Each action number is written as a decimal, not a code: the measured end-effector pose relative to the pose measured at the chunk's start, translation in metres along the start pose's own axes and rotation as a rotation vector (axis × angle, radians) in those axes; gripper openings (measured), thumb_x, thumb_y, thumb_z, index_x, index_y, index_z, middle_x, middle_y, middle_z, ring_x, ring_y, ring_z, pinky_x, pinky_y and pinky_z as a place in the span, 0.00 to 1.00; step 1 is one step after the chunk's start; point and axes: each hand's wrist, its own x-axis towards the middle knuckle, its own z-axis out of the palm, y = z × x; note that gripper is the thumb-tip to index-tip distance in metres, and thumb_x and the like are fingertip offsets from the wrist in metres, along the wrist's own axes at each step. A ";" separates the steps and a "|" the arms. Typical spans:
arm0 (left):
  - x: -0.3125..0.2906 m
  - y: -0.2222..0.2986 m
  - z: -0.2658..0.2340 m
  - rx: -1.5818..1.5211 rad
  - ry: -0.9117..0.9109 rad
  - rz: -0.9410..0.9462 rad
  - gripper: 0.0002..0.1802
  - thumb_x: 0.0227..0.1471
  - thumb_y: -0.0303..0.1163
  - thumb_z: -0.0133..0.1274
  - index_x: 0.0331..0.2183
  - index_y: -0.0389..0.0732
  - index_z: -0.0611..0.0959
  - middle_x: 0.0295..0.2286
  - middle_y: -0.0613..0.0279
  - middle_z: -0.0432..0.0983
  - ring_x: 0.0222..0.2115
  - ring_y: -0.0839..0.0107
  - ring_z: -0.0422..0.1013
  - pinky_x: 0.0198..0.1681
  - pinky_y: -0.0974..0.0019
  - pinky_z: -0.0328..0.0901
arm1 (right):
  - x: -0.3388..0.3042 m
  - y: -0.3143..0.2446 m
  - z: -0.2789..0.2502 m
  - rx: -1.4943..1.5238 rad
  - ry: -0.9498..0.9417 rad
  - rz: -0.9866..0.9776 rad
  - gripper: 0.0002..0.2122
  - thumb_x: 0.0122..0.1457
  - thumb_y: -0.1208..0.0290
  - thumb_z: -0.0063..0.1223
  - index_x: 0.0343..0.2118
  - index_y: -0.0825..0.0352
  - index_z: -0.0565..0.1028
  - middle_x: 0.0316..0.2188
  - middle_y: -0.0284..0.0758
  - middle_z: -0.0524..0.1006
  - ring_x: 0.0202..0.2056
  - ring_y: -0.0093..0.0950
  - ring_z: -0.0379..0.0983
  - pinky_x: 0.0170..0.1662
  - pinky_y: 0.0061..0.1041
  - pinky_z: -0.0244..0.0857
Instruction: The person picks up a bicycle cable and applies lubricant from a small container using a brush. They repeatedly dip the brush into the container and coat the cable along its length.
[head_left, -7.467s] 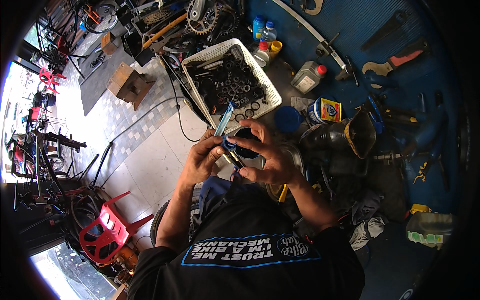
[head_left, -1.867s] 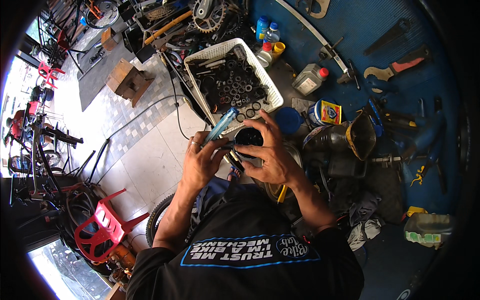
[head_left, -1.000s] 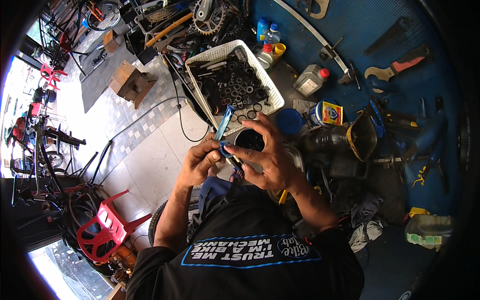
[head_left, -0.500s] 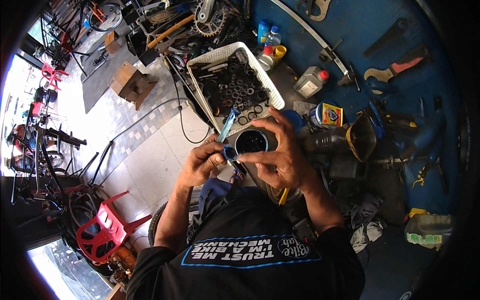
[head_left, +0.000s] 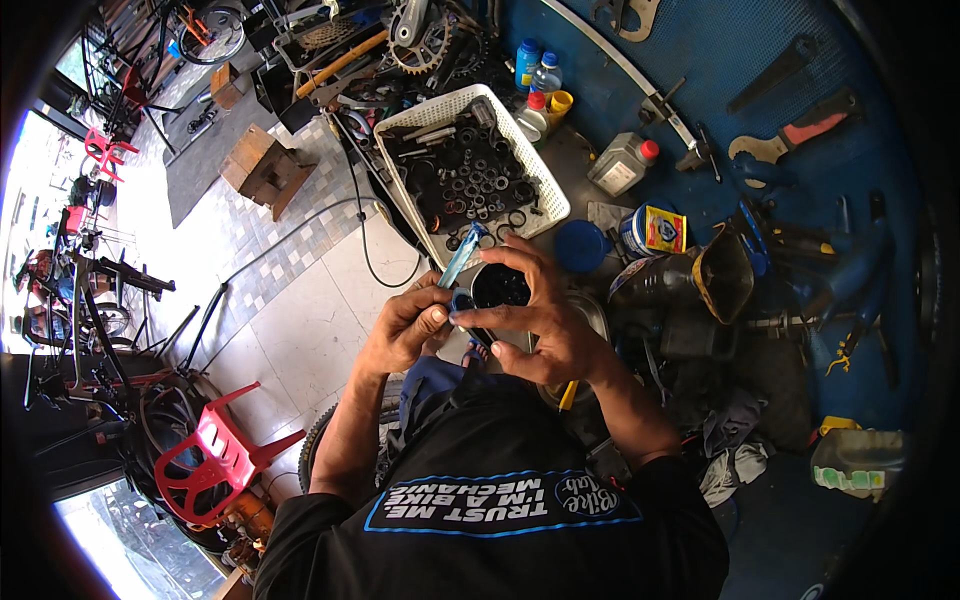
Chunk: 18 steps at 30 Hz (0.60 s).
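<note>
Tiled floor spreads toward 9 o'clock from the paired hands, a red chair standing at 8 and a wooden block at 10. Dark blue ring, the piece in hand, lies at 2 o'clock from the middle of the left hand, whose thumb and forefinger pinch its near edge. Blue strip juts from behind the same fingers toward 1 o'clock. Right hand: fingers spread, thumb apart, forefinger reaching toward 9 o'clock and apparently touching the ring's lower edge. Behind its fingers, a tub with dark contents is partly hidden. White basket of small metal parts sits at 12 o'clock; a blue lid lies at 2.
</note>
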 end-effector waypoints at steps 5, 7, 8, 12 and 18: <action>-0.001 0.002 0.001 -0.240 0.020 -0.070 0.18 0.67 0.39 0.62 0.47 0.34 0.81 0.35 0.67 0.73 0.25 0.81 0.65 0.26 0.74 0.58 | -0.008 0.010 -0.005 0.198 0.065 0.130 0.24 0.53 0.63 0.62 0.56 0.47 0.84 0.68 0.46 0.61 0.74 0.53 0.47 0.76 0.56 0.38; 0.000 0.002 0.000 -0.279 0.036 -0.076 0.18 0.65 0.38 0.65 0.47 0.36 0.81 0.35 0.68 0.73 0.27 0.81 0.66 0.28 0.74 0.60 | -0.005 0.005 -0.006 0.085 0.113 0.123 0.25 0.53 0.62 0.63 0.57 0.48 0.84 0.68 0.45 0.62 0.75 0.51 0.44 0.77 0.55 0.36; 0.000 -0.002 -0.002 -0.264 0.044 -0.057 0.17 0.64 0.38 0.66 0.46 0.36 0.81 0.35 0.68 0.73 0.28 0.80 0.67 0.30 0.74 0.61 | -0.003 0.001 -0.006 0.023 0.104 0.120 0.25 0.53 0.62 0.64 0.58 0.48 0.84 0.67 0.46 0.62 0.75 0.51 0.45 0.77 0.55 0.37; 0.002 -0.005 -0.004 -0.126 0.075 -0.007 0.15 0.62 0.37 0.68 0.44 0.38 0.84 0.36 0.67 0.74 0.40 0.74 0.68 0.46 0.66 0.62 | 0.003 -0.009 -0.002 -0.178 0.093 0.101 0.27 0.53 0.62 0.65 0.59 0.45 0.83 0.66 0.46 0.63 0.72 0.53 0.49 0.76 0.56 0.43; 0.005 -0.007 -0.009 0.012 0.092 0.018 0.16 0.65 0.40 0.64 0.44 0.36 0.85 0.34 0.67 0.74 0.40 0.73 0.68 0.46 0.65 0.62 | 0.007 -0.014 0.003 -0.472 0.058 0.055 0.29 0.50 0.70 0.65 0.57 0.38 0.84 0.66 0.41 0.64 0.71 0.54 0.53 0.74 0.55 0.50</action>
